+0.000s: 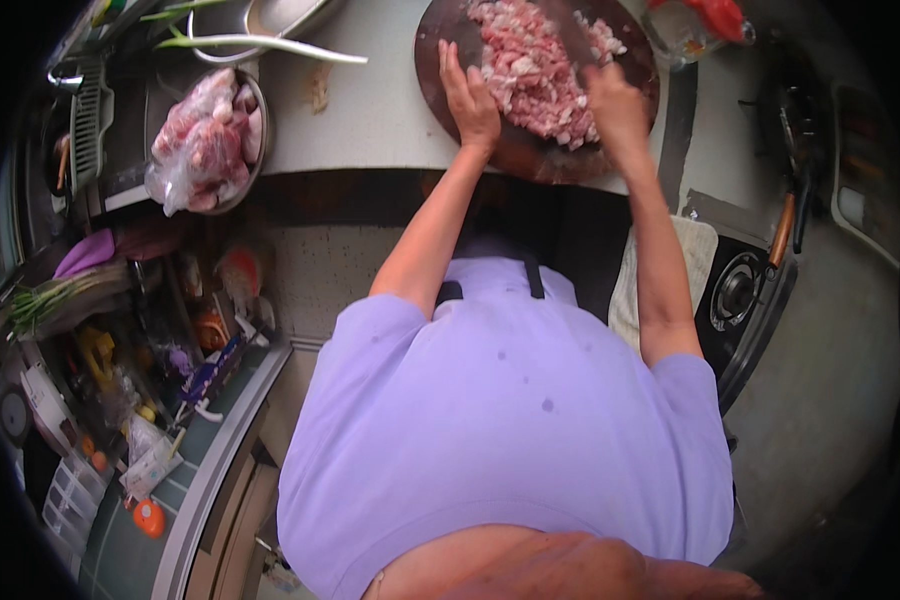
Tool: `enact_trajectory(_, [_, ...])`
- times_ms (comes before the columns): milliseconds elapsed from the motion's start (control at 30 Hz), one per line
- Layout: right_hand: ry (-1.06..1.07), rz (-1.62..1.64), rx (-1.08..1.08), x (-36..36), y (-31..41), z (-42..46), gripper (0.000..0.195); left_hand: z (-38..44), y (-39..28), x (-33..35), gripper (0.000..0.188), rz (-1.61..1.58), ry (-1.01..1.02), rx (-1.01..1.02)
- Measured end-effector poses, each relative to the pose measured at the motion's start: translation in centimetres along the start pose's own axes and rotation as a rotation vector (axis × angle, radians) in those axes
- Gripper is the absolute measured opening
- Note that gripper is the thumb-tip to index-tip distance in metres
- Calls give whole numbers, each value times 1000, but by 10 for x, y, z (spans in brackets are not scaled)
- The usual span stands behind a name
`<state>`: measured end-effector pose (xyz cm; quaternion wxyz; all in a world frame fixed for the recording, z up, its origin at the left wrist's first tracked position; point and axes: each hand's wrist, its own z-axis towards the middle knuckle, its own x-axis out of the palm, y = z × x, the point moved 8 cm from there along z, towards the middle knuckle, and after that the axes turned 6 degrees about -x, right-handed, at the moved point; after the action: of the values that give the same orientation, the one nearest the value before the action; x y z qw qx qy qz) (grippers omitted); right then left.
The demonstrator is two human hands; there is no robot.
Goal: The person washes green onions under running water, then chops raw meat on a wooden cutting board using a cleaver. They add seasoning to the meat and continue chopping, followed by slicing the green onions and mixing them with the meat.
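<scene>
Chopped raw meat (536,75) is spread over a round dark cutting board (525,165) at the top of the view. My left hand (472,101) lies with fingers extended on the board's left part, beside the meat, holding nothing. My right hand (616,105) is closed around the handle of a knife; its blurred blade (572,34) crosses the meat. Left of the board, a metal bowl (262,127) holds large pieces of raw meat in a clear plastic bag (206,142). A long white and green scallion (292,49) lies across the rims of metal bowls.
A clear container with a red top (709,22) stands right of the board. Further right are a gas burner (736,292), a pale cloth (686,255) and a wooden-handled utensil (781,229). A crowded shelf with green vegetables (41,307) is at the left.
</scene>
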<state>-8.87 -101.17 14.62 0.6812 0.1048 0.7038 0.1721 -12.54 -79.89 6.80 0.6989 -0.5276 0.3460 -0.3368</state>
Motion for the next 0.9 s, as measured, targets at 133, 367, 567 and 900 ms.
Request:
enact_trajectory(133, [56, -40, -126, -4, -4, 6, 35, 0, -1, 0, 48, 36, 16, -15])
enact_trajectory(367, [-3, -70, -28, 9, -22, 4, 33, 1, -9, 6, 49, 19, 42, -70])
enact_trajectory(567, [68, 4, -34, -32, -9, 14, 35, 3, -3, -1, 49, 68, 14, -25])
enact_trajectory(900, [98, -12, -116, -31, 8, 7, 33, 3, -5, -1, 50, 58, -5, -47])
